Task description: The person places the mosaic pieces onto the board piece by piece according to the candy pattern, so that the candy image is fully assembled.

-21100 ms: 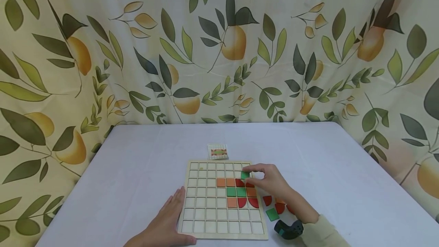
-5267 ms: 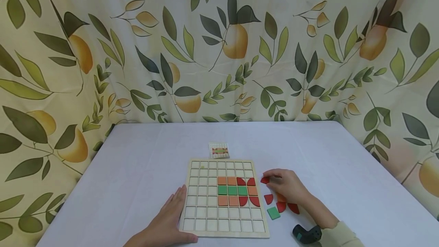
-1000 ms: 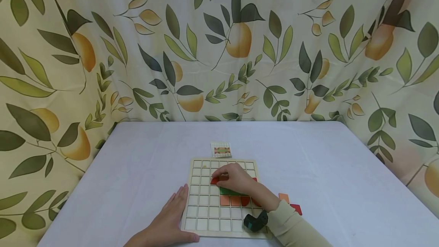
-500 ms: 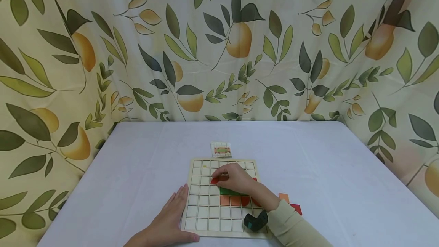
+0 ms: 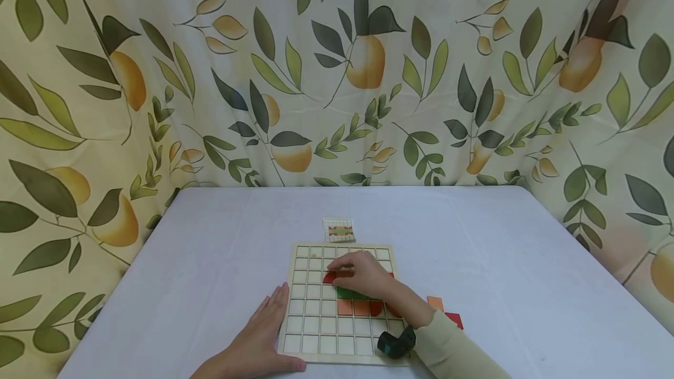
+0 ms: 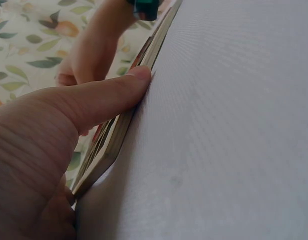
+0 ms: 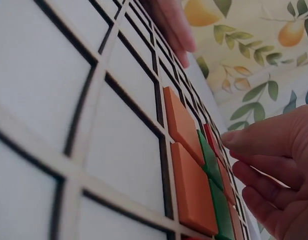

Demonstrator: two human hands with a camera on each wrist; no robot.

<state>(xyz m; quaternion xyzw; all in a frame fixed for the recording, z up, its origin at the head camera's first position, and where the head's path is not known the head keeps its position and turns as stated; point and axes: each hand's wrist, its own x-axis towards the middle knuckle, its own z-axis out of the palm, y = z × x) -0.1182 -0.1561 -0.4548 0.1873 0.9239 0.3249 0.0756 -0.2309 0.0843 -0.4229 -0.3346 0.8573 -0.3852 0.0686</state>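
Note:
A wooden grid board [image 5: 320,326] lies on the table with orange, green and red tiles in its cells. Straight fingers of my left hand [image 5: 255,332] lie along its left side; the thumb presses the near edge, as the left wrist view shows. My right hand [image 5: 363,276] reaches over the board and pinches a red quarter-circle tile [image 5: 329,278] between thumb and index finger, left of the orange row. Below it show a green tile [image 5: 347,294] and orange tiles [image 5: 344,307]. In the right wrist view the thumb is at the red tile's edge. The hand covers part of the pattern.
A small pattern card [image 5: 340,230] lies behind the board. Right of it, an orange tile [image 5: 434,303] and a red tile [image 5: 454,319] show beside the sleeve [image 5: 447,344]. A black wrist device [image 5: 397,343] hangs over the near right corner. A leaf-print curtain [image 5: 337,104] stands behind the table.
Since 5.3 s ago my right hand has gone from the loose tiles to the board with a red quarter-circle. Over the last half second it shifts slightly right; the left hand stays.

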